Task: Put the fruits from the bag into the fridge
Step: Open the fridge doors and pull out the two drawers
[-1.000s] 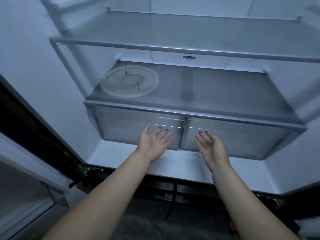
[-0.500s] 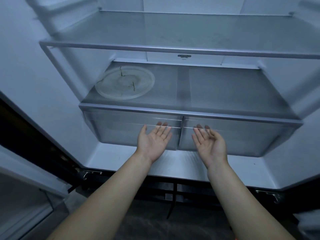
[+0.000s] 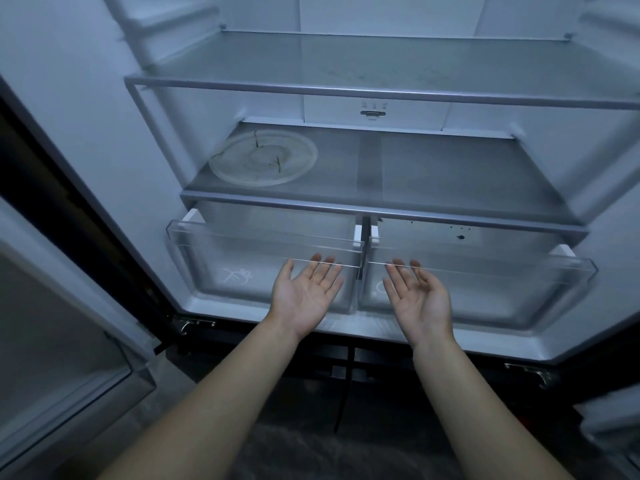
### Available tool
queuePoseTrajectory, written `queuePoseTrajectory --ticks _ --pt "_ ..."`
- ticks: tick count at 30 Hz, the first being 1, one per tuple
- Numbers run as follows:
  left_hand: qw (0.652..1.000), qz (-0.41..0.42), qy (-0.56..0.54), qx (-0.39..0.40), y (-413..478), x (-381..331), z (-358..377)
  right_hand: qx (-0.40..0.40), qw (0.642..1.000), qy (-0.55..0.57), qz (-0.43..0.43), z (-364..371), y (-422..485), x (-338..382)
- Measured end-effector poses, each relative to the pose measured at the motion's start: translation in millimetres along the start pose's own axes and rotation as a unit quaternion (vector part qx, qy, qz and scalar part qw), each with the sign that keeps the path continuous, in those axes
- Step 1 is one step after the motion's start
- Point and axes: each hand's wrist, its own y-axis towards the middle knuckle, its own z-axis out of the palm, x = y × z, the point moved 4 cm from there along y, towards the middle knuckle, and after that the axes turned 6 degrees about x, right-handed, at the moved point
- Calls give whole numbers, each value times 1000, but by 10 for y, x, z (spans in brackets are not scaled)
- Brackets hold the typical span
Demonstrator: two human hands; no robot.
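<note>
Head view looks down into the open fridge [image 3: 104, 168], its smooth white walls dim and bluish. Two flat glass shelves with metal front trim cross it. The upper shelf [image 3: 381, 64] is bare. A round, clear glass plate [image 3: 263, 157] with a few dark stalk scraps on it lies at the left side of the lower shelf [image 3: 450, 174].

Under that shelf's front edge two clear plastic drawers sit side by side, both jutting out past it. The left drawer [image 3: 242, 271] has a pale vegetable outline on its front. The right drawer [image 3: 502, 282] shows dark specks near its back edge.

Both bare arms reach in, palms up. The left hand [image 3: 306, 296] has its fingers [image 3: 323, 271] almost straight, their tips under the front lip of the left drawer near its right corner. The right hand [image 3: 419, 299] is likewise spread, its fingers [image 3: 398, 275] loosely bent, their tips at the right drawer's lip near its left corner. Neither hand grips anything.

The door [image 3: 52, 323] stands open at the left, over a dark floor [image 3: 311, 445].
</note>
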Motion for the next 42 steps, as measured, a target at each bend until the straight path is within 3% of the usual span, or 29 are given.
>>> queuePoseTrajectory --ticks 14,17,18,19,20,22,24,25,26,27,30,33,38,42 --pt "999 30 18 -22 -559 259 -129 21 1000 -1 11 -145 -508 -76" --pt "988 24 150 -38 -643 271 -51 16 996 -85 12 -186 -580 -59" --pt "963 26 264 -52 -676 259 3 10 985 -171 10 -185 -619 -31" --pt "912 44 403 -68 -719 231 81 3 958 -288 -2 -170 -670 15" --pt "833 89 539 -86 -752 178 163 0 913 -407 -40 -142 -718 83" --pt "640 224 731 -75 -778 86 358 17 782 -594 -187 -32 -809 252" --pt "434 329 838 -27 -750 96 552 48 616 -711 -336 137 -861 363" --pt "348 337 875 -6 -673 129 583 64 531 -758 -374 191 -820 374" --pt "287 314 905 2 -576 166 569 72 459 -801 -378 221 -752 375" --pt "248 275 929 -2 -484 202 509 72 409 -839 -353 210 -658 361" --pt "198 205 958 -28 -315 256 252 63 346 -901 -255 89 -438 310" --pt "185 246 951 -38 -297 276 188 44 277 -917 -284 -32 -390 245" --pt "211 253 942 -62 -311 350 221 12 289 -894 -343 -51 -391 220" --pt "226 259 937 -64 -324 332 272 4 304 -889 -342 -40 -390 184"
